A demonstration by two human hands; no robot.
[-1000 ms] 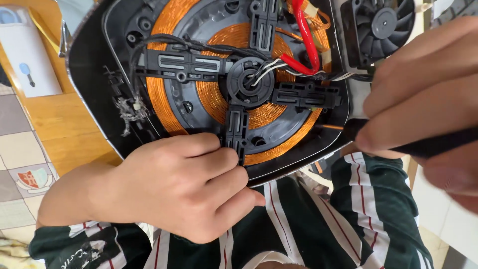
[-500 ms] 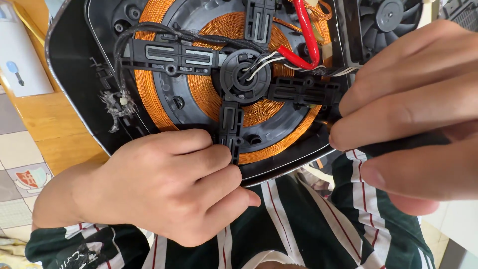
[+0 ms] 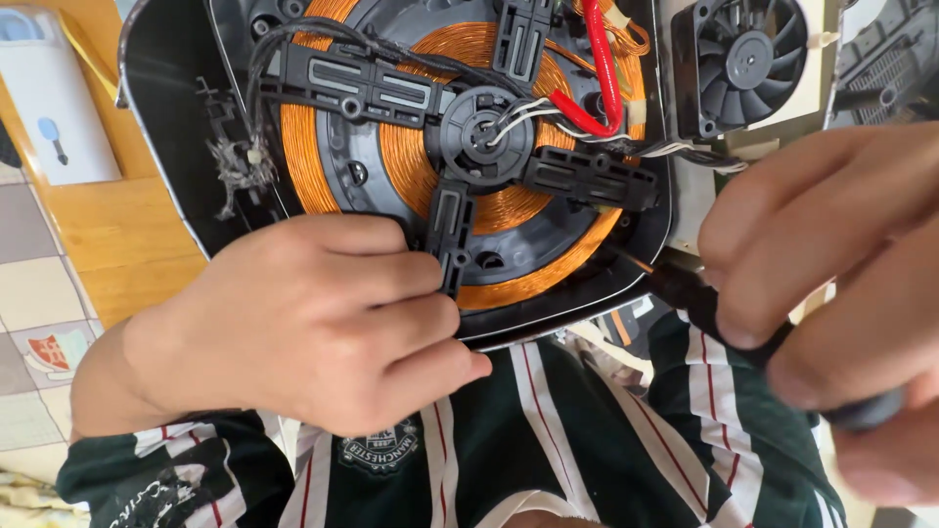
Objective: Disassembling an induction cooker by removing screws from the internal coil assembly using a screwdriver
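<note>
From above, the left hand (image 3: 323, 323) curls closed over the near rim of the opened induction cooker (image 3: 176, 147), beside its copper coil (image 3: 411, 156). The right hand (image 3: 831, 293) grips a black screwdriver (image 3: 699, 298), tip at the cooker's edge.

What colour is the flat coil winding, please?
Coppery orange, seen in the head view: the coil winding.

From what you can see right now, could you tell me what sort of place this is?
Probably a home or small repair spot, not a factory: an opened induction cooker with bare copper coil rests over a wooden table, above a patterned tile floor.
</note>
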